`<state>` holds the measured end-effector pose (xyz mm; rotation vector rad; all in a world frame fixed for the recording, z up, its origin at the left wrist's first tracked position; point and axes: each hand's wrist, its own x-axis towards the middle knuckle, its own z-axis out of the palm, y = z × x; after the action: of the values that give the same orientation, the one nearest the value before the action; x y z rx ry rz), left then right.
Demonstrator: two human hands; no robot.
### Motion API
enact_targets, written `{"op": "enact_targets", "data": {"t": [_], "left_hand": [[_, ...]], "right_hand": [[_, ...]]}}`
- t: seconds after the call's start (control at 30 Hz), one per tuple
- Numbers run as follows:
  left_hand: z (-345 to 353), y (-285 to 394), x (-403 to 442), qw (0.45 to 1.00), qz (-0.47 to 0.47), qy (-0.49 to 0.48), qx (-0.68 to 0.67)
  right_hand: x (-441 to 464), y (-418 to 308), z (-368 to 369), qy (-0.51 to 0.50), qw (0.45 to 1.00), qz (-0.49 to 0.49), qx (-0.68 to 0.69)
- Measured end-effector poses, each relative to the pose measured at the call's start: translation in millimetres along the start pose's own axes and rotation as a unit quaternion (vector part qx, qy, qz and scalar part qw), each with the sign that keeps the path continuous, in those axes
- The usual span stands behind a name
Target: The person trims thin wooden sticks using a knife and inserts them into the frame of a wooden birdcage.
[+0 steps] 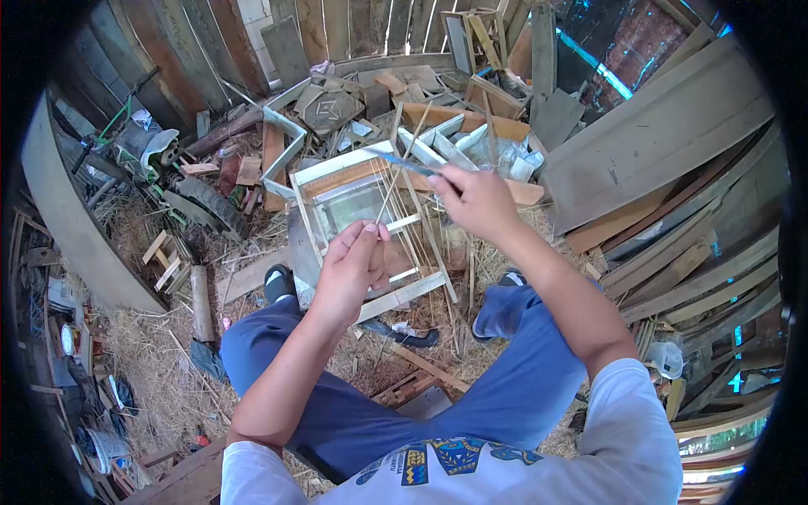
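My left hand (355, 263) is closed, pinching the lower end of a thin wooden stick (410, 156) that slants up and away to the right. A knife (402, 163) is gripped in my right hand (477, 200), its blade pointing left and lying across the stick in this view; whether the two touch I cannot tell. Beneath both hands, between my knees, stands a pale wooden frame (310, 212) with several thin sticks over its right side. Part of the frame is hidden behind my left hand.
Scrap boards and white wooden pieces (284, 150) are piled beyond the frame. Large planks (656, 126) lean on the right, and a curved board (76, 210) stands on the left. An engine-like machine (202, 198) sits at left. Straw and shavings (151, 362) cover the floor.
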<state>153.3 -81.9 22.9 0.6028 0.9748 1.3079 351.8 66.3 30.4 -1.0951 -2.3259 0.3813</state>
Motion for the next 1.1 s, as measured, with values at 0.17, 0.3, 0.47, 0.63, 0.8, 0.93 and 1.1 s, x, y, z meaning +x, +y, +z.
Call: {"op": "enact_targets", "data": {"t": [0.17,0.3,0.47,0.63,0.8,0.93,1.1], "left_hand": [[-2,-8,2,0.999,0.017,0.040,0.031],[-3,-6,1,0.997,0.039,0.036,0.049],[4,-9,-1,0.992,0.060,0.059,0.095],[0,-12,1,0.984,0.086,0.065,0.145],[-3,-16,2,0.983,0.091,0.078,0.138],[1,-15,5,0.982,0.105,0.077,0.134],[0,-14,1,0.981,0.089,0.082,0.149]], "right_hand": [[-20,-35,11,-0.043,0.996,-0.080,0.001],[-16,-36,10,-0.053,0.994,-0.097,-0.009],[-14,-34,6,-0.069,0.993,-0.099,0.003],[-11,-39,7,-0.087,0.992,-0.091,-0.008],[-9,-38,15,-0.043,0.990,-0.132,0.003],[-13,-40,14,-0.030,0.991,-0.129,-0.007],[-5,-33,7,-0.026,0.997,-0.074,-0.024]]}}
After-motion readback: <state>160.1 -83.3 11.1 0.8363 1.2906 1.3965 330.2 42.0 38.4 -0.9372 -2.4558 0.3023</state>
